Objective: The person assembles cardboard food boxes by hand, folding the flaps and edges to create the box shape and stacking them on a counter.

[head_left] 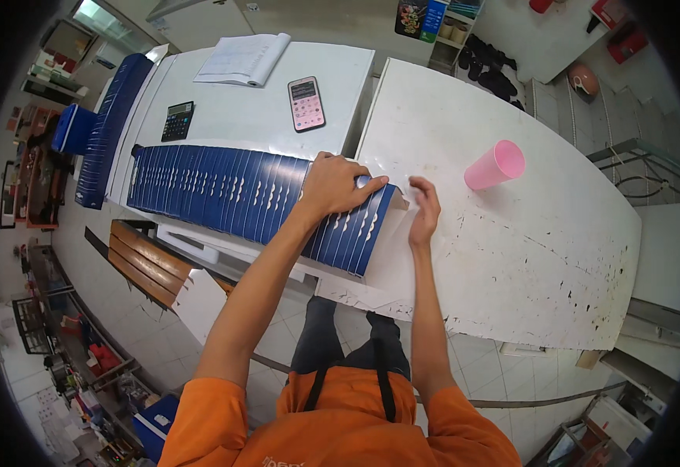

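A long row of thin dark blue boxes (223, 191), packed side by side with small white notches showing, lies across the white tables. My left hand (336, 184) rests over the boxes towards the right end, its thumb stretched along the top to the last ones. Some of its fingers are bent out of sight behind the row. Just right of the row's end, my right hand (425, 212) is raised with its fingers loosely bent and apart. Nothing that I can make out is in it, and a small gap separates it from the boxes.
A pink cup (495, 165) stands on the right table (527, 257). Behind the row are a phone (306, 103), a calculator (177, 121) and an open notebook (243, 59). Another blue row (114, 128) lies at the far left. A wooden bench (149, 261) stands below.
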Demonstrator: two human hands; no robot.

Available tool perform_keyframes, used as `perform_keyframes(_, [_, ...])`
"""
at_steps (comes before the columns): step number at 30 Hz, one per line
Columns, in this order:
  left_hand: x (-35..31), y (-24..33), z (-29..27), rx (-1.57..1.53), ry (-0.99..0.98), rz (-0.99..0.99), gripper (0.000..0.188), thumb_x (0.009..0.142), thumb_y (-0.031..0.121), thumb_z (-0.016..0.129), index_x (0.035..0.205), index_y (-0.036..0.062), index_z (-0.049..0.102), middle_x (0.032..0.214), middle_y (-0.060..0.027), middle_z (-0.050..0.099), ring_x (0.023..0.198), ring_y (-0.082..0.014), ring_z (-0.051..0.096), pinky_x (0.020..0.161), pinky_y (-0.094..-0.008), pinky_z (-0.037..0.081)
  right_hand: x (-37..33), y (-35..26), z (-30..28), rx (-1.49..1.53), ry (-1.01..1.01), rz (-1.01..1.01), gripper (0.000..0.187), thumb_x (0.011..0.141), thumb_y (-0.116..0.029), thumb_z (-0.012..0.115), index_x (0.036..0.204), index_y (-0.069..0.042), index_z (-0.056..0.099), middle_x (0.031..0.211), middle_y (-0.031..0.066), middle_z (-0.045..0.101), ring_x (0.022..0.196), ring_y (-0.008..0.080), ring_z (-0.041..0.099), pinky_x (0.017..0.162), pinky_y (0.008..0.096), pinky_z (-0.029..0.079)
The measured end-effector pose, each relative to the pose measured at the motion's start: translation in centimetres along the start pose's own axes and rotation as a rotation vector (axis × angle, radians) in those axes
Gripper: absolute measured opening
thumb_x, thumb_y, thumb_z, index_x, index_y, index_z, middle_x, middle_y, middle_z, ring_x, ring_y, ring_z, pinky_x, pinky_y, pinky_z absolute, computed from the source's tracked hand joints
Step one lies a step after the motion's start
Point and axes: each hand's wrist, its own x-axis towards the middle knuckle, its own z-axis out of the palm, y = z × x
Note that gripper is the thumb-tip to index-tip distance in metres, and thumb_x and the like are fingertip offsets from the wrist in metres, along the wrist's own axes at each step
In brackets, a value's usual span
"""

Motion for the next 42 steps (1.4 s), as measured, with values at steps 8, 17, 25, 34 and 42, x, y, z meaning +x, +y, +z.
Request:
perform_keyframes(8, [0.3, 0.4, 0.2, 0.016, 0.031, 0.022, 0.06, 0.088, 0.066, 0.061, 0.082, 0.0096, 0.082, 0.073, -0.013, 0.074, 0.072, -0.0309, 0.07, 0.086, -0.0435, 0.047, 3.4, 1.7, 5.6, 0.063, -0.165, 0.064, 0.046, 0.099, -0.029, 0.042, 0.125, 0.002, 0.064, 0.11, 0.0144, 0.073, 0.106, 0.0234, 0.067, 0.088, 0.0362, 0.051])
perform_keyframes(17, [1.2, 1.8, -0.3, 0.03, -0.038, -0.034, 0.066, 0.087, 0.071, 0.06, 0.085, 0.0088, 0.082, 0.064, -0.013, 0.07, 0.072, -0.0331, 0.069, 0.09, -0.0419, 0.047, -11.9, 6.4, -6.5, 0.64, -0.227, 0.063, 0.053, 0.11, -0.043, 0.032, 0.104, 0.001, 0.062, 0.101, 0.0113, 0.064, 0.097, 0.0178, 0.061, 0.093, 0.0295, 0.044])
perform_keyframes(25, [-4.2, -4.2, 0.1, -0.194, 0.529, -0.099, 0.045, 0.083, 0.053, 0.072, 0.078, 0.0085, 0.077, 0.084, -0.011, 0.075, 0.097, -0.03, 0.067, 0.104, -0.056, 0.041, -15.8, 0.5, 4.1, -0.287, 0.317, 0.237, 0.028, 0.11, -0.035, 0.037, 0.107, -0.008, 0.044, 0.098, 0.0027, 0.045, 0.09, 0.0139, 0.042, 0.079, 0.0298, 0.033])
perform_keyframes(34, [-44.1, -34.7, 4.8, 0.157, 1.345, -1.459, 0.022, 0.097, 0.022, 0.065, 0.103, 0.0009, 0.068, 0.115, -0.0161, 0.067, 0.106, -0.0344, 0.059, 0.093, -0.0463, 0.044, -37.8, -11.8, -19.7, -1.287, 0.119, 0.818, 0.046, 0.108, -0.037, 0.053, 0.075, -0.005, 0.057, 0.068, -0.001, 0.049, 0.062, 0.01, 0.044, 0.058, 0.0287, 0.04])
perform_keyframes(42, [-56.6, -47.7, 21.3, 0.081, 0.441, -1.831, 0.048, 0.098, 0.027, 0.061, 0.135, -0.0024, 0.057, 0.139, -0.0258, 0.054, 0.116, -0.0451, 0.06, 0.099, -0.0505, 0.048, -43.1, -12.0, -8.2, -1.251, -0.284, 1.361, 0.041, 0.107, -0.033, 0.055, 0.081, -0.003, 0.061, 0.071, 0.0012, 0.057, 0.064, 0.0109, 0.051, 0.059, 0.0286, 0.043])
